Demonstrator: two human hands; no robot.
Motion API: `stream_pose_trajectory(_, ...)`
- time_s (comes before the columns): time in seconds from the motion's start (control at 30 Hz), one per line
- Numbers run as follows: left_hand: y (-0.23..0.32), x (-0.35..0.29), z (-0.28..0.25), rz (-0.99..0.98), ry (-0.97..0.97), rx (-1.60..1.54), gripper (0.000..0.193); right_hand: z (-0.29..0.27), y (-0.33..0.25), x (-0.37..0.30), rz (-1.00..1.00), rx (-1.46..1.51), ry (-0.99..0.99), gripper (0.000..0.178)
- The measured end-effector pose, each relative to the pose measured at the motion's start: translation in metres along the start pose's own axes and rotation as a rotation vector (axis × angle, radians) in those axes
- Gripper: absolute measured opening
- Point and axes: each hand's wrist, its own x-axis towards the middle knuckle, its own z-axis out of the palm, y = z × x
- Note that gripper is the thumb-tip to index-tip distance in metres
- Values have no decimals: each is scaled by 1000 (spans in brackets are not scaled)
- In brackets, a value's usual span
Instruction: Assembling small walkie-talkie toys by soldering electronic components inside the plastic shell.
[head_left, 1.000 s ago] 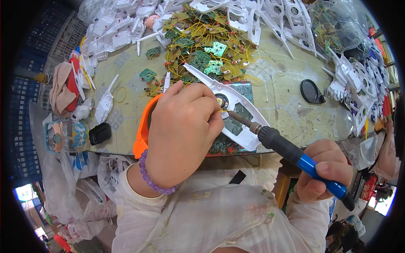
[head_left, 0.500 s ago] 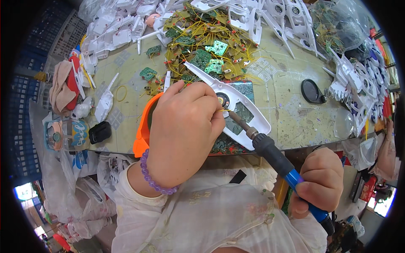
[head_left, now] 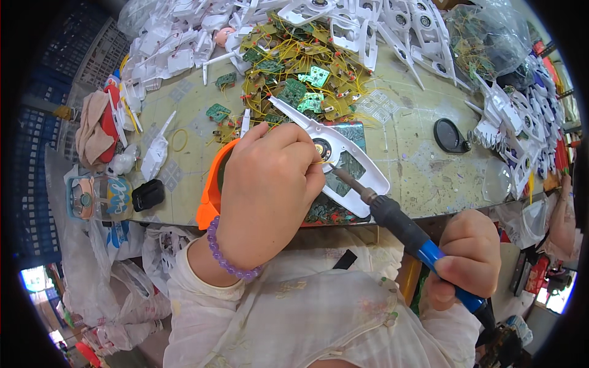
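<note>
A white plastic shell [head_left: 362,165] with a long narrow arm lies at the near side of the table, and a small round speaker [head_left: 321,149] sits in it. My left hand [head_left: 267,178], with a purple bead bracelet, is over the shell's left part. Its thumb and forefinger are pinched at a thin yellow wire [head_left: 323,162] by the speaker; the fingertips are partly hidden. My right hand [head_left: 469,260] grips the blue handle of a soldering iron [head_left: 399,221]. The iron's tip points up-left to the speaker's near edge, close to the wire; I cannot tell whether they touch.
Green circuit boards [head_left: 291,92] with yellow wires are heaped beyond the shell. White plastic parts [head_left: 178,43] pile up far left, more shells [head_left: 423,30] far right. An orange plastic piece [head_left: 211,190] is beside my left hand. A black round lidlike part [head_left: 451,136] lies right.
The soldering iron's tip has drawn back very slightly from the speaker. My left hand keeps its pinch at the wire. The whole view has shifted a little.
</note>
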Motion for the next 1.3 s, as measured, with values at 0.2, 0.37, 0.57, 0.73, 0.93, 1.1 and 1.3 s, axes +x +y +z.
stream_pose_trajectory(0.2, 0, 1, -2, 1, 4, 1, 3, -5, 2, -25, -15, 32, 344, 37)
stream_pose_trajectory(0.37, -5, 3, -14, 30, -88, -57, 5, 26, 22, -50, 377, 10, 636, 34)
stream_pose_trajectory(0.57, -13, -7, -32, 158, -62, -2, 12, 76, 43, -49, 392, 242, 741, 33)
stream_pose_trajectory(0.73, -17, -18, -29, 85, -40, -23, 13, 93, 32, -44, 474, 297, 688, 34)
stream_pose_trajectory(0.93, -15, -27, -21, 98, 171, -25, 13, 99, 18, -48, 398, 332, 594, 28)
stream_pose_trajectory(1.1, -14, -27, -14, 82, 162, 9, 9, 92, 15, -53, 397, 268, 611, 31)
stream_pose_trajectory(1.3, -12, -21, -12, 54, 120, 20, 8, 55, 14, -46, 338, 170, 689, 32)
